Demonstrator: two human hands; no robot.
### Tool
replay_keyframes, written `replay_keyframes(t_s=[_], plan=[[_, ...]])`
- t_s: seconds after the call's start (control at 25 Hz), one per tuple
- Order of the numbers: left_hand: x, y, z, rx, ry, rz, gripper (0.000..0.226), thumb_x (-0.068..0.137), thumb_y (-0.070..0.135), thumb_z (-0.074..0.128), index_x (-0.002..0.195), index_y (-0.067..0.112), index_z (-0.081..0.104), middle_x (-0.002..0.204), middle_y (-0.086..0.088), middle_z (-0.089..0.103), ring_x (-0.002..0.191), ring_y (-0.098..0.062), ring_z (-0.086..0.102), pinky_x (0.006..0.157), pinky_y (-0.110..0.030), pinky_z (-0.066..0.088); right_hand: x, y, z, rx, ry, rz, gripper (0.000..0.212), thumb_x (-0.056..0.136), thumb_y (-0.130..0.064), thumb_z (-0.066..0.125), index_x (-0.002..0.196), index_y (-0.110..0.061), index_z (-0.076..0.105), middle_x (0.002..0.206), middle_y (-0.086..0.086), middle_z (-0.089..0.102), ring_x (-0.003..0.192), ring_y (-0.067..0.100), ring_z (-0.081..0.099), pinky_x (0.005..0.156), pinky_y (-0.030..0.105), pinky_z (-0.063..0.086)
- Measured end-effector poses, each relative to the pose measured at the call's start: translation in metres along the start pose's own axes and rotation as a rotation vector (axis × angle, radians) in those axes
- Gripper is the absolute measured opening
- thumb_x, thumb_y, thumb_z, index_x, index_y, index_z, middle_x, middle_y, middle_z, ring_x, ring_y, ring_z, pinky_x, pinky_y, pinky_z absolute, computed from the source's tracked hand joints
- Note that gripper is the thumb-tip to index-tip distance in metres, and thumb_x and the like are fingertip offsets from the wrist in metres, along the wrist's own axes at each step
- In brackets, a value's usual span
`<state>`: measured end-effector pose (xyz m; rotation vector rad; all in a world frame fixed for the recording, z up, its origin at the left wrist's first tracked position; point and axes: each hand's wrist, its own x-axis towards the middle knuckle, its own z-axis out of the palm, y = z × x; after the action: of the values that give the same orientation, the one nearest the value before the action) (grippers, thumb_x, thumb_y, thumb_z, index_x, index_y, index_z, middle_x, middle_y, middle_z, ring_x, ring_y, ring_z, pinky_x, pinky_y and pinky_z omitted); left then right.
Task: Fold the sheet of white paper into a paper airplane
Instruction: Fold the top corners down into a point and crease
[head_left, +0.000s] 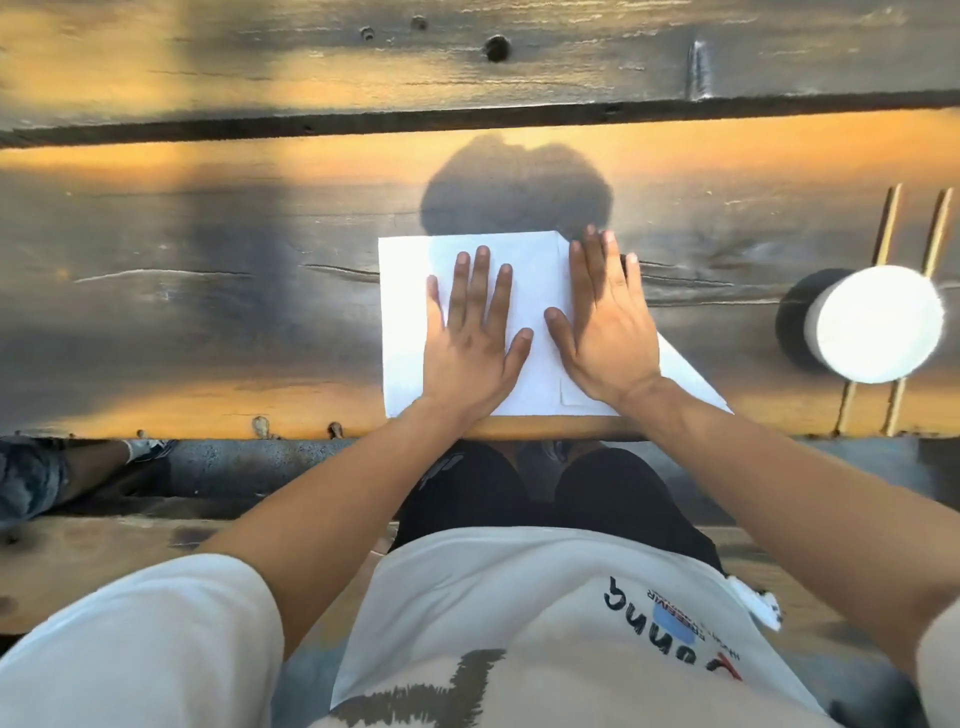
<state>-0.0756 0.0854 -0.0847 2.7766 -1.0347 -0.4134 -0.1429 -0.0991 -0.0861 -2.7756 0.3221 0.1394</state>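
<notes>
Paper (519, 291) flat on the desk (208, 312) under both palms.
Your right hand (605, 332) sits nearest the folded right edge; left hand (475, 332) pins it; each grip spread flat, clasping nothing.

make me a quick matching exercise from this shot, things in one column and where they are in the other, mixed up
Things
1. left hand
2. right hand
3. white cylinder
4. sheet of white paper

Places
A. standing on the wooden table, far right, apart from the paper
B. flat on the paper's middle
C. lying at the table's near edge, under both hands
D. flat on the paper's right part, fingertips near its far right corner

Pairs: 1-B, 2-D, 3-A, 4-C
</notes>
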Motion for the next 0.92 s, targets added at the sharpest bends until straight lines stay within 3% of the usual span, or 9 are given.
replay_keyframes(t_s=[0.12, 0.24, 0.44, 0.8, 0.92], plan=[[0.031, 0.029, 0.002, 0.004, 0.017, 0.284, 0.062, 0.108, 0.041, 0.026, 0.162, 0.011, 0.021, 0.170, -0.017, 0.015, 0.158, -0.034, 0.011, 0.125, -0.059, 0.014, -0.013, 0.003, 0.001, -0.077, 0.017, 0.196, 0.068, 0.106, -0.034, 0.037, 0.160, 0.001, 0.016, 0.170, 0.019, 0.010, 0.157, 0.037, 0.008, 0.128, 0.050, 0.003], [0.045, 0.042, 0.014, 0.101, -0.077, 0.430, 0.066, 0.108, 0.048, 0.024, 0.163, 0.012, 0.016, 0.171, -0.015, 0.013, 0.158, -0.032, 0.009, 0.127, -0.057, 0.011, -0.037, 0.018, 0.007, -0.141, 0.007, 0.309, 0.067, 0.105, -0.032, 0.036, 0.160, 0.001, 0.017, 0.169, 0.019, 0.013, 0.157, 0.037, 0.010, 0.127, 0.054, 0.011], [0.047, 0.036, 0.021, 0.225, -0.133, 0.431, 0.076, 0.104, 0.061, 0.014, 0.164, 0.016, 0.003, 0.172, -0.012, -0.001, 0.159, -0.030, -0.002, 0.127, -0.056, 0.007, -0.058, 0.036, 0.017, -0.134, -0.056, 0.246, 0.074, 0.107, -0.049, 0.028, 0.162, -0.004, 0.010, 0.171, 0.016, 0.006, 0.158, 0.032, 0.004, 0.127, 0.053, 0.007], [0.043, 0.038, 0.022, 0.218, -0.093, 0.453, 0.075, 0.104, 0.057, 0.026, 0.164, 0.012, 0.014, 0.171, -0.016, 0.010, 0.158, -0.034, 0.007, 0.126, -0.058, 0.011, -0.093, 0.062, 0.008, -0.151, -0.082, 0.402, 0.076, 0.106, -0.051, 0.027, 0.163, -0.006, 0.005, 0.172, 0.012, -0.002, 0.159, 0.030, -0.004, 0.126, 0.059, 0.002], [0.045, 0.038, 0.017, 0.220, -0.151, 0.451, 0.075, 0.105, 0.058, 0.020, 0.164, 0.013, 0.007, 0.172, -0.015, 0.003, 0.159, -0.033, 0.000, 0.127, -0.058, 0.006, -0.089, 0.058, 0.001, -0.127, -0.096, 0.409, 0.075, 0.105, -0.048, 0.030, 0.162, -0.005, 0.008, 0.171, 0.015, 0.000, 0.158, 0.032, -0.003, 0.126, 0.058, 0.002]])
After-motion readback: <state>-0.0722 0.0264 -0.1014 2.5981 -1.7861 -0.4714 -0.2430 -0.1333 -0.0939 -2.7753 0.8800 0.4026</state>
